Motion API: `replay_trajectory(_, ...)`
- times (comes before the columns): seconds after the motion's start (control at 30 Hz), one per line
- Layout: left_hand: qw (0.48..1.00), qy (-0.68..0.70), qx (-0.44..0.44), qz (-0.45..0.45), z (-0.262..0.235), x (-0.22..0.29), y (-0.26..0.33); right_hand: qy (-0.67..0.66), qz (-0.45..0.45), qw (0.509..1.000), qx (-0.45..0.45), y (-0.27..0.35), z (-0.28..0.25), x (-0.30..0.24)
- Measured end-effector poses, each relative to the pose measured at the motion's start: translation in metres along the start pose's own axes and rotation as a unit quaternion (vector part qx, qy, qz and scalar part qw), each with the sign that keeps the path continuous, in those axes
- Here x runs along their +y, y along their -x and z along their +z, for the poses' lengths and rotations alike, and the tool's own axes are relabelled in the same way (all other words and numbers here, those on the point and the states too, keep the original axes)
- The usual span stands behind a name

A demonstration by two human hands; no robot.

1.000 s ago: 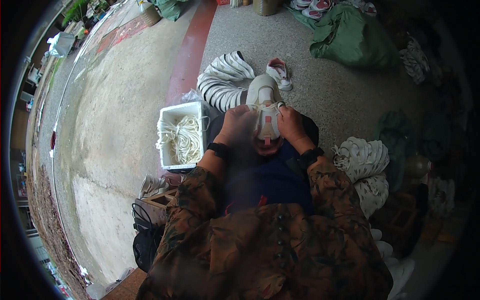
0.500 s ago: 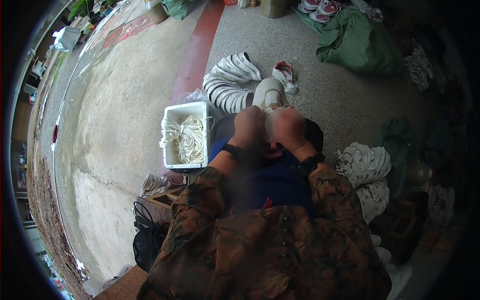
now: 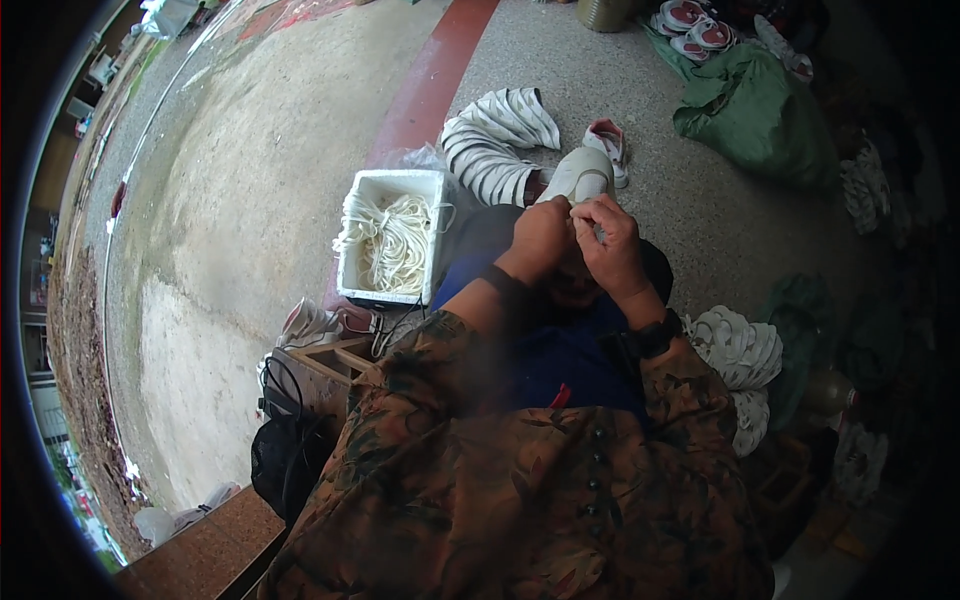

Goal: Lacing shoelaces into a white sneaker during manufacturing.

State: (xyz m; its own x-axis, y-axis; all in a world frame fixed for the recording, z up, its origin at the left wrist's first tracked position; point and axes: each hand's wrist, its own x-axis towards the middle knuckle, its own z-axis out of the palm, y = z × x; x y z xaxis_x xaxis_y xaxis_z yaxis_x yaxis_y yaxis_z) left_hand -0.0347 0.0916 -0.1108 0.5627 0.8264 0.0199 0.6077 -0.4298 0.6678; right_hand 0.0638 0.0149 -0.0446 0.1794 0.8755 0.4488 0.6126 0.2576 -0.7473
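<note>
A white shoe [image 3: 584, 174] stands out beyond my hands, its rounded toe pointing away and a little to the right. My left hand [image 3: 541, 238] is closed at the left of its near end and covers part of it. Against its right side my right hand [image 3: 611, 246] pinches with thumb and forefinger, the other fingers curled. Whatever lies in that pinch is too small to make out. My hands nearly touch and hide the shoe's opening. Dark blue cloth [image 3: 570, 360] lies below my forearms.
A white foam box [image 3: 432, 240] of white laces [image 3: 397, 250] stands left. Beyond it curves a row of nested white shoe pieces [image 3: 490, 145], beside a red-lined shoe [image 3: 607, 141]. A green sack [image 3: 760, 115] lies far right; stacked white pieces [image 3: 738, 345] lie near right.
The shoe has tilted, with its toe now leaning right. My right hand has gone from a blurred fist to a pinch at the shoe's side. The whole view has shifted slightly.
</note>
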Motion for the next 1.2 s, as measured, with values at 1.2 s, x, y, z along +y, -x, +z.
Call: replay_trajectory(1.2, 0.861, 0.387, -0.025, 0.329, 0.06, 0.004, 0.065, -0.064, -0.054, 0.907, -0.412, 0.016, 0.043, -0.048)
